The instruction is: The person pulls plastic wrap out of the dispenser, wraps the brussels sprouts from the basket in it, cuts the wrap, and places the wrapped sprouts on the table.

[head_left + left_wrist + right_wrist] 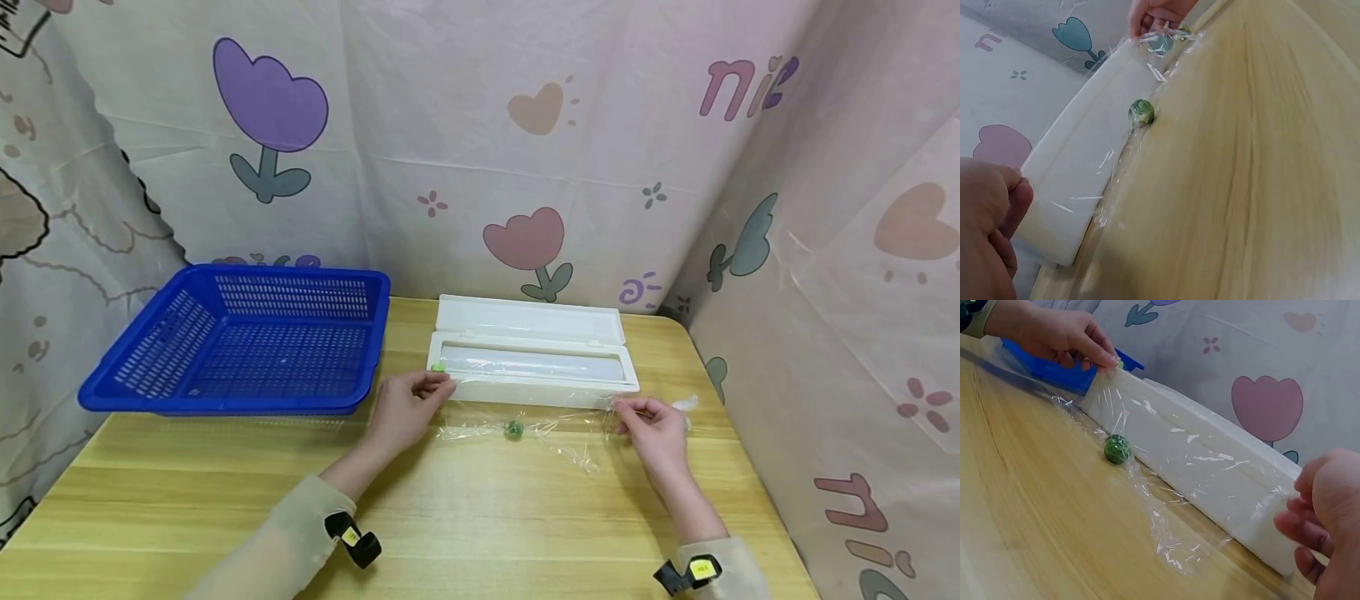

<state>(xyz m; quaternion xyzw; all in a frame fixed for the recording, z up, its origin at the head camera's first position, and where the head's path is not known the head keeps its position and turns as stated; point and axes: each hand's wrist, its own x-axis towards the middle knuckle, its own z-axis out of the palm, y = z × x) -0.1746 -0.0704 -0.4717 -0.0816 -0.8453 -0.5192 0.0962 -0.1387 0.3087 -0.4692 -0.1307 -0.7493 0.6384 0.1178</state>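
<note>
A white cling film dispenser (543, 393) lies on the table with its lid (528, 321) raised and a roll (532, 363) inside. Clear cling film (1179, 434) hangs down its front onto the table. At the left end, close to the green cutter slider (438, 367), my left hand (405, 407) pinches the film's edge between thumb and finger. My right hand (651, 433) pinches it near the right end. Between the hands, a small round green ball like a Brussels sprout (1117, 449) sits at the film's loose lower part, just in front of the dispenser.
An openwork blue plastic basket (225, 400) stands at the left of the wooden table (480, 525). Some crumpled whitish plastic (686, 403) lies behind my right hand. A patterned cloth (420, 108) hangs along the back and both sides.
</note>
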